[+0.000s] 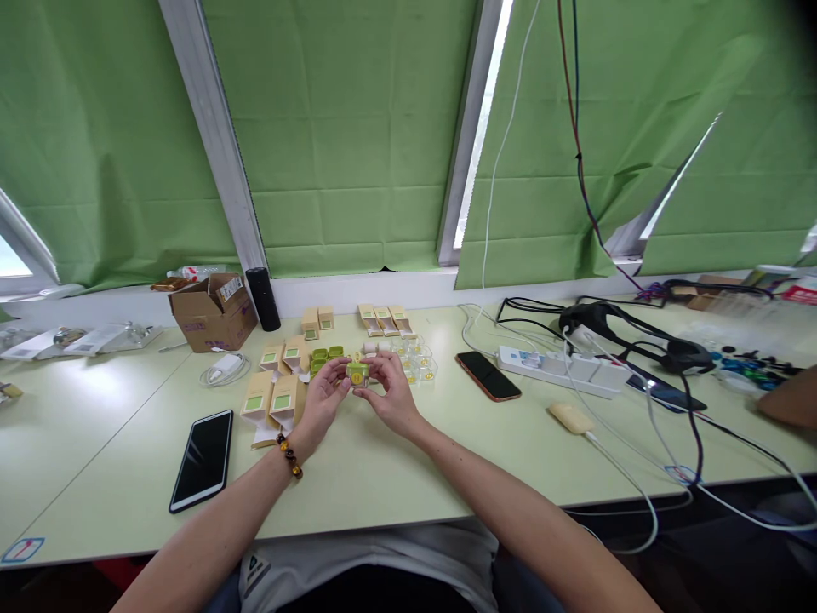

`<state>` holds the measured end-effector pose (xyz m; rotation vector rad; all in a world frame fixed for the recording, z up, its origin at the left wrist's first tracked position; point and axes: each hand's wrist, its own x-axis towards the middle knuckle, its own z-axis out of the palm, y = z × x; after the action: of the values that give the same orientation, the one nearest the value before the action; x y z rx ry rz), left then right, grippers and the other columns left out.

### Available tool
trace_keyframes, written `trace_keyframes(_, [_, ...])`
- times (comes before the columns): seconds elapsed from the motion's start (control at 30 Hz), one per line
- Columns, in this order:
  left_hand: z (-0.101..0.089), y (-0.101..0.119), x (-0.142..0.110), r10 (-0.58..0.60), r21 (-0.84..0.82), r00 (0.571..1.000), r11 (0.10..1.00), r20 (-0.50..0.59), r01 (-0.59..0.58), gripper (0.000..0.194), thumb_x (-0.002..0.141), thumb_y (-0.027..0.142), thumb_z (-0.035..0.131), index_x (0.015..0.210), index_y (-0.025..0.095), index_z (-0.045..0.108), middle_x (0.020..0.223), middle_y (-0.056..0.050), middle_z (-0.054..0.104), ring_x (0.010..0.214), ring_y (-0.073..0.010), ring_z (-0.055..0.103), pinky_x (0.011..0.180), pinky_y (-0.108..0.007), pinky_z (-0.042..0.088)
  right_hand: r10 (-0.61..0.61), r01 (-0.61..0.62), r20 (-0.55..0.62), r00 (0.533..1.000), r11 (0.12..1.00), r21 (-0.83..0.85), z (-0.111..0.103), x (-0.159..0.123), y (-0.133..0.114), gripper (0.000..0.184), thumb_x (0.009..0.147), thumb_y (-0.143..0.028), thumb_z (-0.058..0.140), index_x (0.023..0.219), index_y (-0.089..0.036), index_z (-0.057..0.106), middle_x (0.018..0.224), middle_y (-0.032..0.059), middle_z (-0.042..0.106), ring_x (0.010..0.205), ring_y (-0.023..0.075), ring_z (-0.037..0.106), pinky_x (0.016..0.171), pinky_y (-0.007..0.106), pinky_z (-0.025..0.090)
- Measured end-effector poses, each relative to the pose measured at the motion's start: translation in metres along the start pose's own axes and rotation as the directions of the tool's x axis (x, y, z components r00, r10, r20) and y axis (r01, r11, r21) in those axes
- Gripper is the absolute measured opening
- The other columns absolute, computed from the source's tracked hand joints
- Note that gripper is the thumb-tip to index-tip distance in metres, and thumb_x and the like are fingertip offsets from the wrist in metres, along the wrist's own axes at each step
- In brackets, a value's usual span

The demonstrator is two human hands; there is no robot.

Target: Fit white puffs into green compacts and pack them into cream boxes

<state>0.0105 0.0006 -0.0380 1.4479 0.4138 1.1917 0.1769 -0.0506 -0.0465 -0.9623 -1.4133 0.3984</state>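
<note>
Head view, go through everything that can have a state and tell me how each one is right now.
Small green item, held up between both hands
Left hand, gripping it
Right hand, gripping it
White-framed phone, face up, screen dark
Orange-edged phone, face up, screen dark
Black cylinder, upright
Power strip, plugs in it
Yellowish case, cable attached
Green blinds, drawn down
</note>
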Motion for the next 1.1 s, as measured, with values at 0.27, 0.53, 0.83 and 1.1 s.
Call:
trace_keyframes(0.27, [0.0, -0.005, -0.001, -0.021, -0.005, 0.999, 1.0, -0.042, 0.021, 0.053, 0.09, 0.044, 0.078, 0.133, 0.02, 0.06, 0.119, -0.011, 0.069, 0.112, -0.0231, 0.067, 0.096, -0.036, 0.055, 0.142, -0.145, 0.03, 0.989, 0.955, 0.259, 0.007, 0.001, 0.006, 0.067, 0.076, -0.035, 0.087, 0.131, -0.031, 0.049, 0.13, 0.0061, 0.052, 0.109, 0.0204, 0.067, 0.101, 0.045, 0.06])
trace_keyframes(0.53, [-0.001, -0.005, 0.0, -0.05, -0.049, 0.998, 0.998, -0.03, 0.049, 0.054, 0.091, 0.044, 0.077, 0.135, 0.02, 0.058, 0.123, -0.013, 0.07, 0.113, -0.0234, 0.069, 0.099, -0.038, 0.055, 0.146, -0.15, 0.036, 0.989, 0.966, 0.211, 0.007, 0.003, 0.008, 0.066, 0.075, -0.038, 0.088, 0.129, -0.029, 0.051, 0.119, 0.005, 0.057, 0.099, 0.019, 0.067, 0.097, 0.044, 0.06])
trace_keyframes(0.83, [0.0, -0.006, 0.001, -0.072, -0.085, 0.996, 0.994, -0.059, 0.067, 0.056, 0.088, 0.047, 0.079, 0.133, 0.022, 0.057, 0.117, -0.01, 0.071, 0.104, -0.0216, 0.07, 0.094, -0.037, 0.056, 0.148, -0.153, 0.038, 0.988, 0.959, 0.237, 0.006, 0.005, 0.009, 0.053, 0.08, -0.043, 0.085, 0.122, -0.027, 0.057, 0.11, 0.0044, 0.067, 0.099, 0.02, 0.07, 0.095, 0.042, 0.06])
trace_keyframes(1.1, [-0.006, -0.015, 0.006, -0.038, -0.014, 0.992, 0.999, -0.12, 0.037, 0.06, 0.081, 0.039, 0.086, 0.132, 0.019, 0.061, 0.126, -0.014, 0.068, 0.116, -0.0246, 0.065, 0.093, -0.037, 0.058, 0.179, -0.184, 0.043, 0.983, 0.957, 0.226, 0.0, 0.007, 0.01, 0.051, 0.085, -0.045, 0.079, 0.13, -0.027, 0.064, 0.123, 0.0092, 0.07, 0.109, 0.0229, 0.068, 0.087, 0.039, 0.063])
